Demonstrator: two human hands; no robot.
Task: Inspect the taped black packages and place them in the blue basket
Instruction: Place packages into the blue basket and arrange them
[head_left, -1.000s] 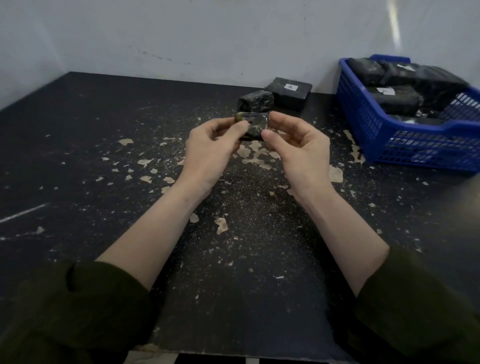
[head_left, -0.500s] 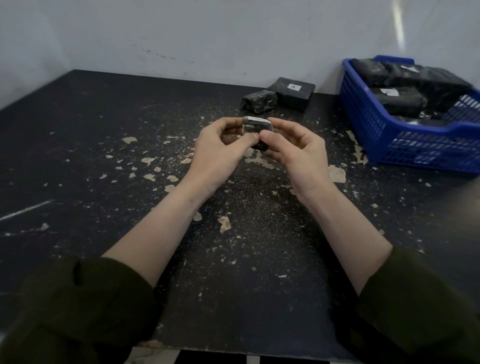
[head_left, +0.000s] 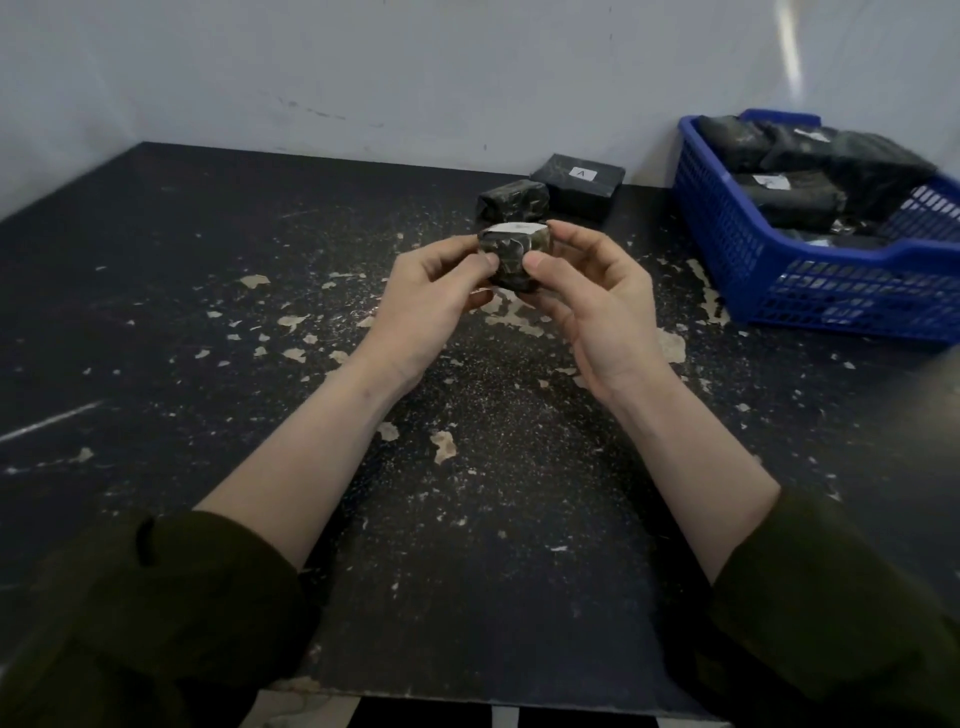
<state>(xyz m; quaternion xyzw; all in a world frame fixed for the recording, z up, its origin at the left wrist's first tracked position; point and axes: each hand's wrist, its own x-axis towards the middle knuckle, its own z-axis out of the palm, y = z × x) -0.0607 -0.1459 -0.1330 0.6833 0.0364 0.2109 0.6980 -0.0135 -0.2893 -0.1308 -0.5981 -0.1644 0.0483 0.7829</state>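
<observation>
Head view, one entry per item.

1. Held pkg (head_left: 513, 257): small black taped package, lifted off the table (head_left: 208, 270), centre of frame, well left of the basket. White label (head_left: 514, 228) on its top face; print too small to read.
2. Left hand (head_left: 426, 306): grips the pkg's left side, thumb on the near face, fingers (head_left: 457, 249) curled round behind it.
3. Right hand (head_left: 602, 312): grips the pkg's right side, thumb pressed on the near face, fingers (head_left: 576, 236) bent over the top right edge.
4. Blue basket (head_left: 727, 244): mesh-walled, on the table at far right by the wall (head_left: 415, 67). Holds several black pkgs (head_left: 789, 197), two w/ white labels showing.
5. Second small pkg (head_left: 513, 203): lies on the table just behind the held one, apart from both hands.
6. Flat pkg (head_left: 576, 184): black, white label marked "A", against the wall, touching or just beside item 5; can't tell which.
7. Table: black top, scuffed, pale chips and specks scattered mid-surface.
8. Sleeves (head_left: 156, 613): dark green, pushed up both forearms.
</observation>
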